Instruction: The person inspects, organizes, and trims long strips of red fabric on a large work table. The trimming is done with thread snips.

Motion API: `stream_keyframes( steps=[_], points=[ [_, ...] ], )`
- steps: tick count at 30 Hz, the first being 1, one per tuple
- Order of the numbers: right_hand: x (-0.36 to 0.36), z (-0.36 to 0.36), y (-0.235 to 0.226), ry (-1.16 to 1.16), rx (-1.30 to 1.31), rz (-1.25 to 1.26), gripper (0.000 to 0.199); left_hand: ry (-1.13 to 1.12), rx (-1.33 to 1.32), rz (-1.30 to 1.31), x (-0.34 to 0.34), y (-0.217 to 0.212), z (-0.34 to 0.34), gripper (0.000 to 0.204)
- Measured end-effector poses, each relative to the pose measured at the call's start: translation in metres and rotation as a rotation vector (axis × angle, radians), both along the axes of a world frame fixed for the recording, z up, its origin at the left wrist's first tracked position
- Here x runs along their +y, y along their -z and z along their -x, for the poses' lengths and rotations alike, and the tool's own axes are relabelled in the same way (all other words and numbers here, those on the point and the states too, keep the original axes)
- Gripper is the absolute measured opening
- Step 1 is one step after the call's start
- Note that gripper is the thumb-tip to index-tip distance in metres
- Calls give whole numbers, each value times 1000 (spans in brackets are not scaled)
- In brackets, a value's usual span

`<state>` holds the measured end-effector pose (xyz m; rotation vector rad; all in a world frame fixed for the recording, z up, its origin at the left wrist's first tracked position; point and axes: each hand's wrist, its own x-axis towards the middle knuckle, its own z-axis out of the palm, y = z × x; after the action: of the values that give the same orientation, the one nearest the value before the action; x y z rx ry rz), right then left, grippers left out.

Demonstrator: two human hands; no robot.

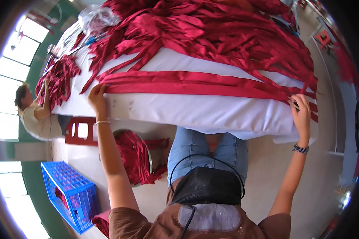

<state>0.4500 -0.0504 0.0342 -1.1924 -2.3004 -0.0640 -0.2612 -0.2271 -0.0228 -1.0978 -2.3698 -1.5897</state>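
Observation:
A long red fabric strip lies stretched flat along the near edge of the white-covered table. At its left end my left hand is closed, pinching the cloth between thumb and fingers. By the strip's right end, my right hand is closed around a small, thin, dark and metallic tool, mostly hidden by the fingers. Its fingertips touch the cloth there. Just beyond this strip, a large heap of loose red strips covers the far part of the table, with several ends trailing toward me.
At the far left a person handles another red pile. Clear plastic lies at the back left. Below the table are a round container with red cloth, a red plastic stool and a blue crate.

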Motion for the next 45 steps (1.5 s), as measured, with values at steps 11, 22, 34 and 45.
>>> stream_keyframes(
  steps=[11, 22, 34, 45],
  points=[
    [-23, -11, -3, -23, 130, -76, 30, -22, 112, 77, -6, 8, 22, 21],
    [-35, -10, 29, 28, 277, -51, 25, -11, 44, -6, -12, 17, 33, 22],
    [-41, -5, 23, 105, 370, 53, 29, -374, 728, 311, -5, -10, -32, 23],
    [-34, 5, 22, 125, 443, 105, 29, 957, 385, -983, -106, -167, -298, 21]
  ],
)
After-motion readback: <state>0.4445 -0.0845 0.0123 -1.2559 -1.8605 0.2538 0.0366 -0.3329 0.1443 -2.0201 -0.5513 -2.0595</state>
